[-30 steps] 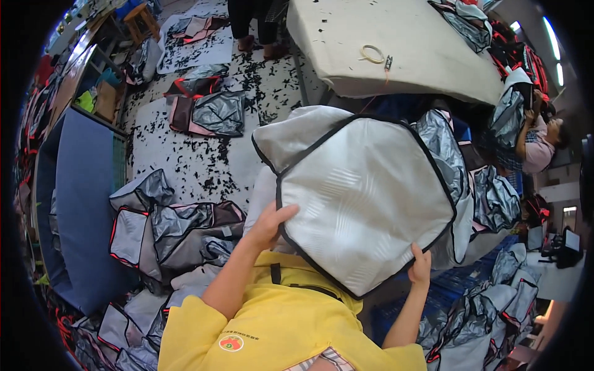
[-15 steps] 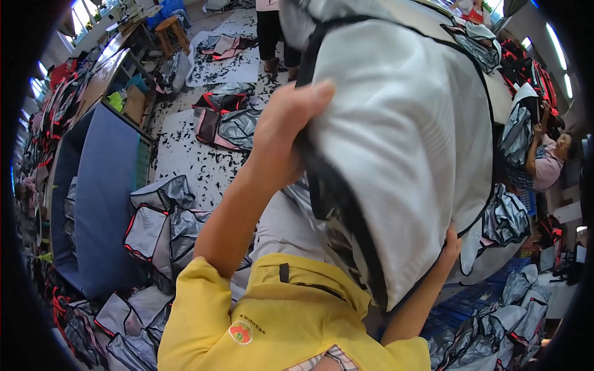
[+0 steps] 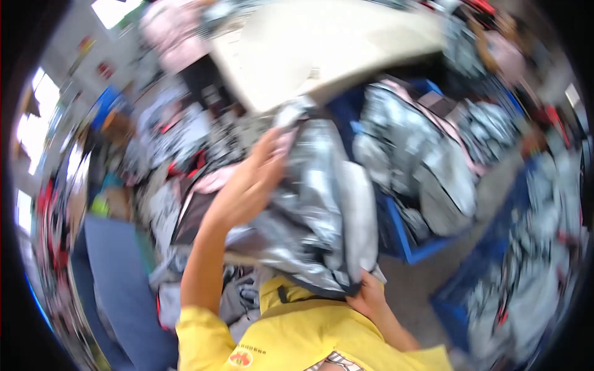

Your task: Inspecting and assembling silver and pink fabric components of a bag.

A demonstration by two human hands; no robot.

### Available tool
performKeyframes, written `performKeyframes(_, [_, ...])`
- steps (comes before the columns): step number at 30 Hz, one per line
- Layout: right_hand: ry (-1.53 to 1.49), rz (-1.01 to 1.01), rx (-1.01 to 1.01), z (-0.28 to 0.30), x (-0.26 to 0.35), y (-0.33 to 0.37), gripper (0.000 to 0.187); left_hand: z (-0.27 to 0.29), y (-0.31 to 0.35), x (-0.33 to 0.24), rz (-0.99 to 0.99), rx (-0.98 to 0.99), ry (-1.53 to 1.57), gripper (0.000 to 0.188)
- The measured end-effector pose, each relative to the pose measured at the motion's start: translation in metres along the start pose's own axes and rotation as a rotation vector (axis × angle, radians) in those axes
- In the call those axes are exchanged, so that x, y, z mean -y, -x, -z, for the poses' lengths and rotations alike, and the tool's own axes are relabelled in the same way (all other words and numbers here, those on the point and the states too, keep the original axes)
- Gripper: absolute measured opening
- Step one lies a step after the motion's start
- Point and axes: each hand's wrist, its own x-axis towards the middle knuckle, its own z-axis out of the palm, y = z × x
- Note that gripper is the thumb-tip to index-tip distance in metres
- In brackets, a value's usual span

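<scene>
A soft silver-lined bag [image 3: 312, 191] with dark edging and a pale grey panel hangs in front of my body, crumpled and blurred by motion. My left hand [image 3: 247, 185] is at its upper left side, holding it, with the fingers partly smeared. Lower down, my right hand [image 3: 369, 295] grips the bag's bottom right corner, thumb uppermost. Left of the bag, under my left forearm, shows a dark and pink fabric piece [image 3: 198, 213]; whether it joins the bag I cannot tell.
Beyond the bag stands a pale tabletop [image 3: 340, 43]. On the right is a blue crate [image 3: 405, 241] holding silver bags [image 3: 402, 136]; a second blue container [image 3: 455, 309] holds more. A blue-grey padded panel [image 3: 120, 278] stands left. One person in pink [image 3: 173, 37] is far left, another [image 3: 504, 52] far right.
The view has swung to the right, bringing the tabletop and blue crate forward. The bag has come lower and closer to my body, its silver side now showing instead of the broad white panel.
</scene>
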Motion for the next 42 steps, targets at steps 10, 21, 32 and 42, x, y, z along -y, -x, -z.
performKeyframes(10, [0.169,-0.142,0.025,-0.008,-0.004,-0.004,0.032,-0.003,0.091,0.065,0.172,-0.126,-0.201,0.097])
performKeyframes(21, [0.327,-0.224,-0.020,-0.017,-0.009,-0.010,0.047,-0.042,0.137,-0.024,0.001,-0.088,-0.541,0.131])
performKeyframes(32, [1.286,-0.570,0.468,-0.085,0.060,-0.017,0.035,-0.020,0.186,-0.030,0.289,-0.301,-0.313,0.059])
performKeyframes(42, [1.401,0.804,-0.006,-0.099,0.050,-0.219,0.045,0.030,0.278,0.015,0.637,-0.401,0.474,0.088])
